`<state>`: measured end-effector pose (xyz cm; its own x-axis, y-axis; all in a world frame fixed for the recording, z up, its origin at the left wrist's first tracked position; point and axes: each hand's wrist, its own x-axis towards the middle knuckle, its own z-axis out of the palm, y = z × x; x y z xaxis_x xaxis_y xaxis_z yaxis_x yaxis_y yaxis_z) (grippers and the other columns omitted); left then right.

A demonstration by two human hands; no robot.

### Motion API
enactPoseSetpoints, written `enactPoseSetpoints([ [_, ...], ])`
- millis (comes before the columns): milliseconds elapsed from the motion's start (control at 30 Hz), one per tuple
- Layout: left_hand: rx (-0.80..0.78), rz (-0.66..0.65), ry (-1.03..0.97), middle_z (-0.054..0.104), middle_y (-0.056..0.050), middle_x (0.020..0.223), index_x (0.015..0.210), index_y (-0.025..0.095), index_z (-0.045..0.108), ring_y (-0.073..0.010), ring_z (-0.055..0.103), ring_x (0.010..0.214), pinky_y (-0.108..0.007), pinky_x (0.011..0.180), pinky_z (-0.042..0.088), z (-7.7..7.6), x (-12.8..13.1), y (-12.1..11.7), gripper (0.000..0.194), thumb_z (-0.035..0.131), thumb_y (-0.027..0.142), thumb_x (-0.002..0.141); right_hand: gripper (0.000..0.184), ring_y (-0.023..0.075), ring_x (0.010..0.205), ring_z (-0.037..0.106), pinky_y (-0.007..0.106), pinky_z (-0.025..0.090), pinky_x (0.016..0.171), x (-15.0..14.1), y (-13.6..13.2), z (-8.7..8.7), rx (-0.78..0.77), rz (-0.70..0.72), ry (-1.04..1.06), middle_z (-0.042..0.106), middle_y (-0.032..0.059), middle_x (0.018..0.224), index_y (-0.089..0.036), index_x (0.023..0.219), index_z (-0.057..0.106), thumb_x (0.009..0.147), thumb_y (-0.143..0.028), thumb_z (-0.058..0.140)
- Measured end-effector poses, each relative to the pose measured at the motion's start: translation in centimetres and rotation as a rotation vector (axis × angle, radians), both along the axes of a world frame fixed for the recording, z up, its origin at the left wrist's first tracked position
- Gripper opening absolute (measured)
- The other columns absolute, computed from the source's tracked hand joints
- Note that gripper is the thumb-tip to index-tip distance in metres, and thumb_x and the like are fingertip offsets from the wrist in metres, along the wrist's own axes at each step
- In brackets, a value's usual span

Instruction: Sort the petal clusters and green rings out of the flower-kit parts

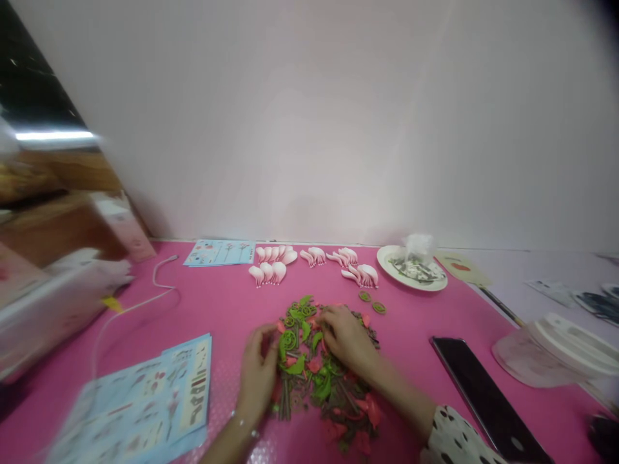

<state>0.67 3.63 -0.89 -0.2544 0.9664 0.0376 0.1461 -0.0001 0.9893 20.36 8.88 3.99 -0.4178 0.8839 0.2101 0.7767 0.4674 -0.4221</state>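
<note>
Two hands sit at one heap of green and red cut-out pieces (316,380), which lies at 6 o'clock in my view on a pink mat (227,303). My feed puts the left hand (258,374) against the heap's left edge, fingers curled and tips touching the pieces. The right hand (348,338) lies on the heap's upper right, fingers angled down into it. I cannot tell whether either hand is pinching anything.

Just past the heap, at 1 o'clock, lie two small green rings (372,303). Rows of pink petals (314,259) run across 12 o'clock, with a white plate (411,267) beyond them at 1 o'clock. A black phone (488,399) lies at 4 o'clock. One blue instruction sheet (145,399) lies at 8 o'clock, another (219,252) at 11 o'clock, and a white cable (155,283) curls at 10 o'clock.
</note>
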Motion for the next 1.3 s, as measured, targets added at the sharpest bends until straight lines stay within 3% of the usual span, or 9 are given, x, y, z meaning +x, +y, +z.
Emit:
enactPoseSetpoints([
  [200, 0.024, -0.08, 0.011, 0.059, -0.011, 0.127, 0.123, 0.02, 0.052, -0.0231, 0.054, 0.119, -0.044, 0.104, 0.04, -0.6, 0.7, -0.3, 0.038, 0.051, 0.029, 0.086, 0.023, 0.0207, 0.093, 0.053, 0.03, 0.041, 0.082, -2.1, -0.6, -0.9, 0.015, 0.1, 0.027, 0.062, 0.006, 0.092, -0.018, 0.091, 0.07, 0.078, -0.003, 0.058],
  [400, 0.038, -0.117, 0.023, 0.062, -0.011, 0.121, 0.117, 0.019, 0.054, -0.0232, 0.057, 0.114, -0.043, 0.102, 0.042, -1.3, 0.7, -0.4, 0.033, 0.05, 0.023, 0.085, 0.021, 0.0245, 0.091, 0.051, 0.036, 0.04, 0.08, -4.9, -1.4, -1.8, 0.046, 0.06, -0.114, 0.061, 0.0072, 0.093, -0.019, 0.101, 0.068, 0.083, -0.031, 0.067],
  [533, 0.05, -0.148, 0.032, 0.062, -0.01, 0.122, 0.117, 0.02, 0.055, -0.0229, 0.056, 0.115, -0.044, 0.103, 0.04, -1.4, 0.6, -0.4, 0.033, 0.048, 0.021, 0.084, 0.015, 0.0252, 0.092, 0.051, 0.037, 0.04, 0.08, -5.5, -1.7, -2.1, 0.027, 0.023, -0.082, 0.062, 0.0091, 0.096, -0.016, 0.094, 0.065, 0.08, -0.022, 0.067],
  [733, 0.03, -0.161, 0.027, 0.063, -0.01, 0.12, 0.114, 0.02, 0.058, -0.0252, 0.057, 0.115, -0.046, 0.104, 0.04, -1.7, 0.7, -0.6, 0.033, 0.052, 0.024, 0.082, 0.016, 0.0159, 0.075, 0.056, 0.025, 0.042, 0.07, -4.6, -2.5, -2.4, -0.062, 0.045, 0.271, 0.063, -0.0005, 0.08, -0.019, 0.079, 0.062, 0.071, -0.006, 0.066],
  [867, -0.07, -0.185, -0.033, 0.062, -0.01, 0.123, 0.117, 0.021, 0.056, -0.0259, 0.064, 0.104, -0.042, 0.09, 0.051, -1.9, 0.7, -0.7, 0.036, 0.051, 0.035, 0.084, 0.01, 0.0118, 0.065, 0.06, 0.019, 0.044, 0.06, -1.2, -0.7, -1.9, -0.096, -0.099, 0.361, 0.065, -0.0035, 0.073, -0.02, 0.078, 0.061, 0.075, -0.012, 0.066],
  [967, -0.105, -0.205, -0.028, 0.061, -0.011, 0.125, 0.116, 0.021, 0.056, -0.0256, 0.067, 0.098, -0.041, 0.085, 0.053, -1.9, 0.7, -0.7, 0.038, 0.052, 0.04, 0.083, 0.001, 0.0151, 0.067, 0.063, 0.024, 0.048, 0.063, 4.1, 2.1, -1.3, -0.051, -0.3, 0.375, 0.067, 0.0003, 0.072, -0.019, 0.08, 0.062, 0.08, -0.018, 0.061],
  [1133, -0.04, -0.195, 0.049, 0.065, -0.008, 0.114, 0.108, 0.022, 0.061, -0.0272, 0.062, 0.106, -0.043, 0.092, 0.048, -1.5, 0.9, -0.7, 0.031, 0.052, 0.039, 0.083, 0.016, 0.0223, 0.078, 0.065, 0.035, 0.05, 0.074, 12.6, 5.1, -1.6, 0.028, -0.569, 0.29, 0.07, 0.0077, 0.083, -0.014, 0.087, 0.065, 0.08, -0.026, 0.056],
  [1300, -0.02, -0.198, 0.074, 0.065, -0.008, 0.115, 0.107, 0.023, 0.062, -0.0275, 0.059, 0.111, -0.045, 0.097, 0.045, -1.4, 0.9, -0.8, 0.029, 0.053, 0.036, 0.083, 0.022, 0.0254, 0.103, 0.063, 0.039, 0.045, 0.093, 14.7, 4.7, -3.2, 0.003, -0.549, 0.152, 0.069, 0.0135, 0.107, -0.014, 0.089, 0.072, 0.081, -0.015, 0.051],
])
